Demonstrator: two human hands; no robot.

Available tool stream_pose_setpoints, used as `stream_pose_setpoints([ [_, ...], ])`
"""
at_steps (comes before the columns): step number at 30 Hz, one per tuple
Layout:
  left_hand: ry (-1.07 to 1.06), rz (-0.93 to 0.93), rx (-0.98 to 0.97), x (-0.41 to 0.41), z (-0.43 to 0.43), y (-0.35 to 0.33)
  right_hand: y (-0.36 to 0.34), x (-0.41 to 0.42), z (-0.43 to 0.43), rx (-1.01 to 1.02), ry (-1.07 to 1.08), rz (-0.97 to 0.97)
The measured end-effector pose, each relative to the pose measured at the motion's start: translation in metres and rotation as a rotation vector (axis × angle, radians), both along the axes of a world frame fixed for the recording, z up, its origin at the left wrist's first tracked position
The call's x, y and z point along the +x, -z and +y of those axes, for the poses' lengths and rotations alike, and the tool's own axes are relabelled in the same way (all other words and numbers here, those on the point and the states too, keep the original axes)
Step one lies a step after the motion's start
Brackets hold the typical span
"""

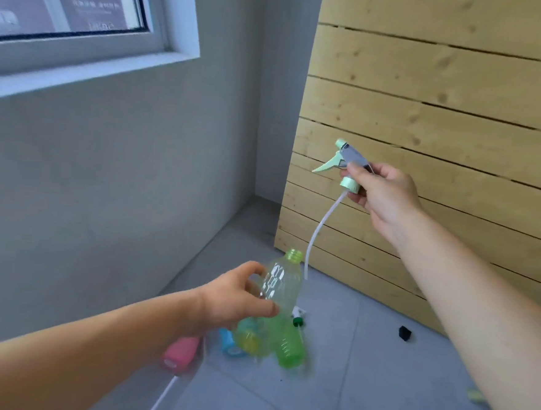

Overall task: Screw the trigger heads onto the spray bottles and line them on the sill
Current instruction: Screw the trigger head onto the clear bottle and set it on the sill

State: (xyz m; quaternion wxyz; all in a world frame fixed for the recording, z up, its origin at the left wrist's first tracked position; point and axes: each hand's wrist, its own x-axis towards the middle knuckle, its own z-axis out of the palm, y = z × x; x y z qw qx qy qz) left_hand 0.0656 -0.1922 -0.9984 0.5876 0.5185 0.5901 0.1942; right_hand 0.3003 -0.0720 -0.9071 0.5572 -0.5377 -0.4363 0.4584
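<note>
The left hand point(240, 298) grips a clear green bottle point(281, 288) around its middle, held in the air above the floor point(363, 371) – long axis tilted, open neck up and slightly right. The right hand point(382, 193) pinches a pale green trigger head point(345, 163) higher up, nozzle pointing left, its white tube point(318, 230) curving down – the tip hangs just beside the bottle's neck, not inside. Other bottles point(288, 347) lie on the floor below.

Clear green spray bottle point(284, 281) held tilted, threaded neck open, uncapped. Pale green trigger head point(345, 165) held raised, well above neck; white dip tube point(316, 233) curved downward, tip just beside bottle shoulder.
</note>
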Motion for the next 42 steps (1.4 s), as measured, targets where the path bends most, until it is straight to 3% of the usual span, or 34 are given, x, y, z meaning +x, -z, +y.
stream_pose_setpoints([
  [9, 0.016, 0.051, 0.026, -0.053, -0.037, -0.011, -0.052, -0.037, -0.045, 0.130, 0.087, 0.244],
  [14, -0.045, 0.010, 0.051, -0.057, -0.032, -0.017, -0.052, -0.037, -0.052, 0.130, 0.110, 0.271],
  [30, 0.032, 0.037, 0.040, -0.056, -0.023, -0.010, -0.028, -0.042, -0.043, 0.018, 0.098, 0.294],
  [42, -0.089, -0.286, -0.033, -0.048, -0.021, -0.030, 0.006, -0.079, -0.058, -0.068, -0.386, 0.032],
])
